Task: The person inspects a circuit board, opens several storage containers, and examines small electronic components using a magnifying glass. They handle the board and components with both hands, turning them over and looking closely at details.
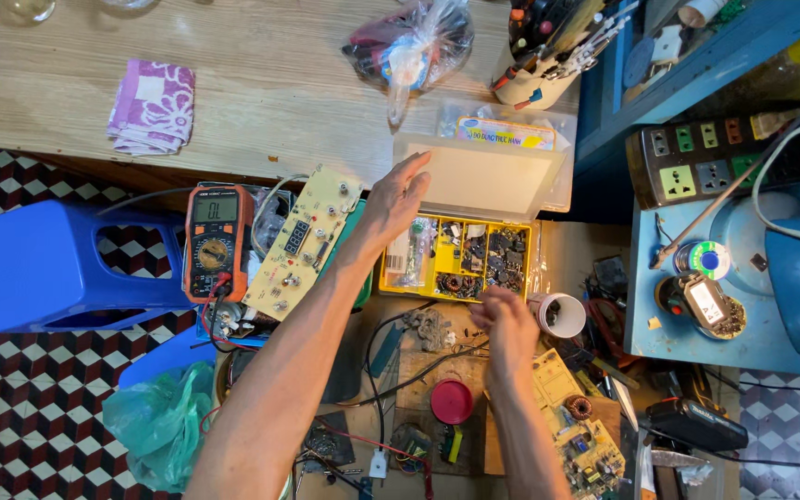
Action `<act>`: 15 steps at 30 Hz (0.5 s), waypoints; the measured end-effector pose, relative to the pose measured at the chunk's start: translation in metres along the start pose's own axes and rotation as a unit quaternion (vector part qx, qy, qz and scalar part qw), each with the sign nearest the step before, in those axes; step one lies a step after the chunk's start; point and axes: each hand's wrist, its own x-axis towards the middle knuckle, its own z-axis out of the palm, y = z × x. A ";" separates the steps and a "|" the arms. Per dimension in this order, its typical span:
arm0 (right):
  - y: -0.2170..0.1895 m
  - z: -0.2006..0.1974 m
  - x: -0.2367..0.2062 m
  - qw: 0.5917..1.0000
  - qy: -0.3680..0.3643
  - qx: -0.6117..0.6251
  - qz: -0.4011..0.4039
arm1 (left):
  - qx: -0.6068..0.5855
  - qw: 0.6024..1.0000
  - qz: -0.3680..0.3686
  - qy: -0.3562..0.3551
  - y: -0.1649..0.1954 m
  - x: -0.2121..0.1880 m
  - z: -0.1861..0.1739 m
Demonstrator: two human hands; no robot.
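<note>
Fingers of the left hand are extended and held flat together, gripping nothing; the fingertips touch or nearly touch the lower left edge of the raised translucent lid of the yellow parts organizer. The right hand is blurred, with fingers curled inward. Whether it pinches a small part cannot be told. It sits just below the front edge of the organizer, near the lower right compartments.

The organizer stands open between the two hands, lid tilted back toward the wooden tabletop. Its compartments hold dark electronic components; a small clear bag lies in the left compartment, and copper-wound toroid coils occupy the lower middle one.

Left of the left forearm, a cream display circuit board leans at an angle, beside an orange digital multimeter. A white cup stands just right of the right hand. A round red lid lies below the right wrist, and a yellow-green circuit board lies to the right of the forearm. A blue plastic stool stands well to the left.
</note>
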 end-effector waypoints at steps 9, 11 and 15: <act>0.022 0.016 -0.102 0.974 -0.182 -0.133 0.014 | 0.172 0.983 0.064 -0.024 -0.005 -0.085 0.078; 0.025 0.003 -0.111 0.974 -0.189 -0.108 0.055 | 0.174 0.980 0.003 -0.092 0.002 -0.099 0.102; 0.045 -0.030 -0.119 0.981 -0.166 -0.043 0.091 | 0.199 0.972 -0.022 -0.126 0.003 -0.102 0.134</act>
